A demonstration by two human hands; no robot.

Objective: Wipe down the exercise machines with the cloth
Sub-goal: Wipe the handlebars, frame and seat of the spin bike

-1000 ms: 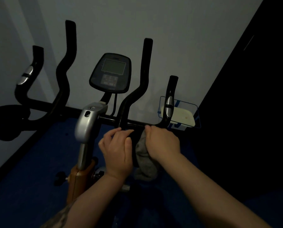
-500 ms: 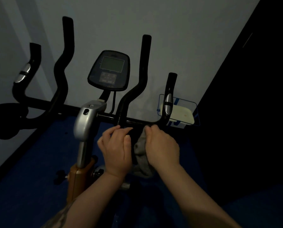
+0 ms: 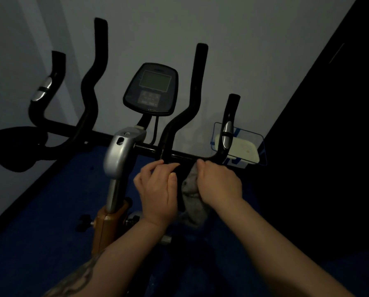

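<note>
Both bare forearms enter from the lower edge and converge toward centre frame. The left forearm bears a dark tattoo near the elbow. The left hand (image 3: 157, 189) is seen back-up, fingers (image 3: 155, 166) curled forward, thumb lying along its right side. The right hand (image 3: 219, 183) is also back-up, wrist bent, its fingers curled under and gripping; the fingertips are hidden. The hands sit close together, not touching.

We have a single head-worn view, looking forward and down, close over the exercise bike's handlebar (image 3: 179, 156); both forearms enter from the bottom edge; the console (image 3: 151, 88) and wall (image 3: 254, 50) lie farther ahead.
</note>
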